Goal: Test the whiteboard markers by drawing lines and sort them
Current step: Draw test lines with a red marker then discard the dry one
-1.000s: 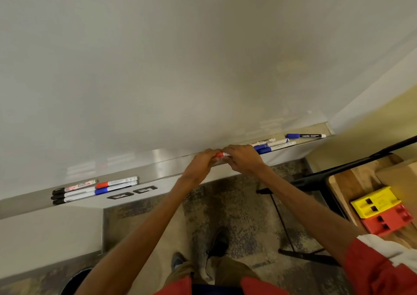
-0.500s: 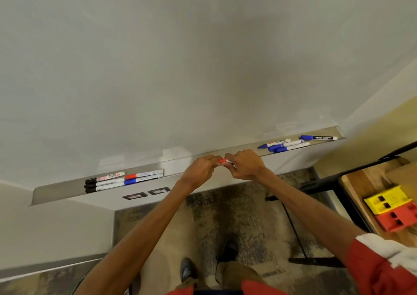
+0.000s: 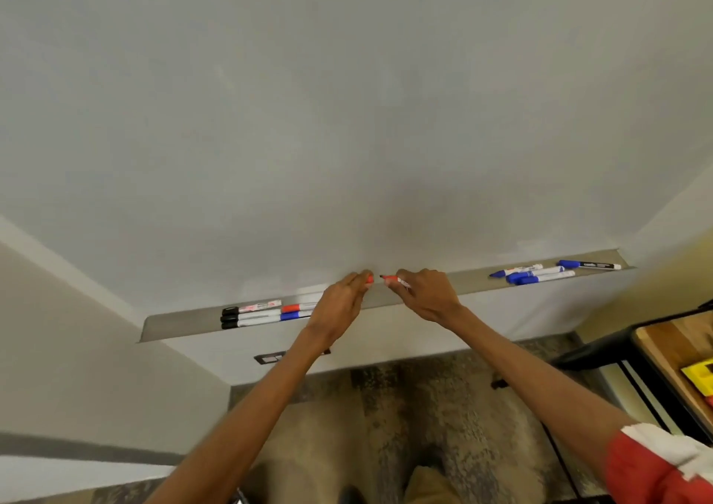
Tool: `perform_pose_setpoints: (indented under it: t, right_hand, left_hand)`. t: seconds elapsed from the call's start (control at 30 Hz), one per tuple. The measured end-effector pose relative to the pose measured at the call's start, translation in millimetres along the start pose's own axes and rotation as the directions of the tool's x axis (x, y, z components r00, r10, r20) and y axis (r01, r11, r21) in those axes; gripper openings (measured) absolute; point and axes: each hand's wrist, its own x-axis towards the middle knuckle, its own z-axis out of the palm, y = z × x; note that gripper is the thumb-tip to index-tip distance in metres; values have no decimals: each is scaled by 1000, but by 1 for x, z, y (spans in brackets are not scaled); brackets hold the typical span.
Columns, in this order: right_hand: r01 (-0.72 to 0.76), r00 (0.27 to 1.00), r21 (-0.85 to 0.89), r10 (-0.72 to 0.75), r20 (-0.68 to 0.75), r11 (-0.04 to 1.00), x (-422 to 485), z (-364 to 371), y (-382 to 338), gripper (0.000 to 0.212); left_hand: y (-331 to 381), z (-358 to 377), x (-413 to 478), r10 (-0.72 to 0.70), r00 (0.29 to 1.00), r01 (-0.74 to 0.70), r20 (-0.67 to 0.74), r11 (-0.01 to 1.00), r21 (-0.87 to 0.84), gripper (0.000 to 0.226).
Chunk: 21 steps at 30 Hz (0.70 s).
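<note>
Two hands met just in front of the long grey metal tray (image 3: 185, 326) under the wide whiteboard (image 3: 347, 117). The right hand (image 3: 428, 295) pinched a slim red-and-white marker (image 3: 393, 281), its dark tip bare and pointing at the left hand (image 3: 339, 303). That hand's fingertips pinched the small red cap (image 3: 369, 279), just apart from the tip. Capped black, red and blue markers (image 3: 254, 313) lay left of the left hand, and blue-capped markers (image 3: 540, 272) well right of the right hand.

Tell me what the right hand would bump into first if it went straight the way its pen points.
Probably the red cap in the left hand, just past the pen tip.
</note>
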Motion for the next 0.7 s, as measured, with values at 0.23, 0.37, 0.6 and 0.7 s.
perform_pose_setpoints:
  t: [0.23, 0.37, 0.6, 0.7]
  right_hand:
    - [-65, 963, 300, 139, -231, 952, 47, -40, -75, 54]
    - [-16, 924, 423, 175, -340, 906, 72, -79, -105, 35]
    - [300, 832, 564, 79, -550, 769, 107, -165, -157, 14]
    - [456, 745, 470, -35, -666, 756, 121, -200, -176, 22]
  left_hand:
    - [15, -70, 2, -121, 930, 62, -347, 983, -175, 25]
    - [18, -103, 18, -104, 910, 26, -402, 981, -194, 23]
    - [52, -186, 44, 24, 784, -160, -620, 973, -164, 15]
    - [73, -231, 56, 69, 672, -240, -737, 962, -129, 18]
